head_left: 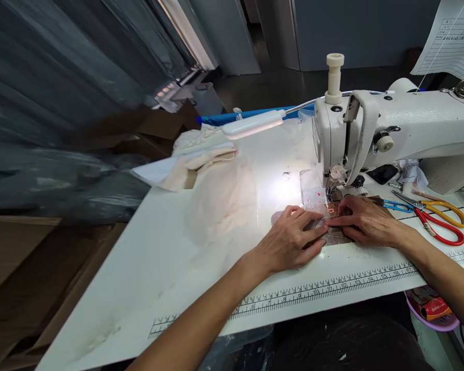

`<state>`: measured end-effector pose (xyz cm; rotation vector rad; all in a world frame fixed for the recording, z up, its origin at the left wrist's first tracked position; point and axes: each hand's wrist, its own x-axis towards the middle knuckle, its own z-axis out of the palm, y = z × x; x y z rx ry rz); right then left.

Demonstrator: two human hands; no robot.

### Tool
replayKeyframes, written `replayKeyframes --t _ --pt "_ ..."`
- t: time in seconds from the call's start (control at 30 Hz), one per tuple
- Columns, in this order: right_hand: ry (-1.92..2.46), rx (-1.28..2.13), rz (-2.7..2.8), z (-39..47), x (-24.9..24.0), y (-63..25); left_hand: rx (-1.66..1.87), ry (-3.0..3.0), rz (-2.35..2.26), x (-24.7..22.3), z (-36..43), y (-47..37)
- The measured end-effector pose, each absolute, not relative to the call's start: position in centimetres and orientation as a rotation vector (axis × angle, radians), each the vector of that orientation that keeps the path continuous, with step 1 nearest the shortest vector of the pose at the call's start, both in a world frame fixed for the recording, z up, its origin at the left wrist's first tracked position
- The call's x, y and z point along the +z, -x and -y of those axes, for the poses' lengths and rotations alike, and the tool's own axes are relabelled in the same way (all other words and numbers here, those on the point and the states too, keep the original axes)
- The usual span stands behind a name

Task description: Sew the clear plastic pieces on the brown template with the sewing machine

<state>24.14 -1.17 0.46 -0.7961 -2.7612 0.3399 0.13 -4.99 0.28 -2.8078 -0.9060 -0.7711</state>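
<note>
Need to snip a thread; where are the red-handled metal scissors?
In the head view, the red-handled scissors lie right of the bare right hand, beside the yellow-handled scissors.

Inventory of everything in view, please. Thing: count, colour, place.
Sewing machine: 1, white, right
Table: 1, white, centre
Printed scale: 1, black markings, table's near edge
Lamp: 1, white, lit, left of machine head
Sheer fabric: pieces uncountable, whitish, by needle
Folded cloth: cream, table's far left
Scissors: 2, red and yellow handles, right
Snips: 1, blue, beside scissors
Form: 1, white, top right
Basket: 1, purple rim, below table, right
Cardboard: several pieces, brown, left
Plastic sheeting: greyish, left
Left hand: 1, on fabric
Right hand: 1, by needle
</note>
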Motion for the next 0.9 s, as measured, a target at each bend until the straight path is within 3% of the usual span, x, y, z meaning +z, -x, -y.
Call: replayKeyframes --t 0.17,0.43,0.9 --pt "0.817 0.247 2.802 1.7 0.9 -24.0 -0.911 2.497 1.049 0.7 4.2 -0.2" --pt "0.835 0.268 2.819 1.8 1.0 -24.0 -0.601 2.615 0.977 -0.7 4.1 -0.9" --pt "0.823 0.213 2.812 1.9 0.8 -24.0 -0.572 2.581 1.003 -0.7 4.3 -1.0"
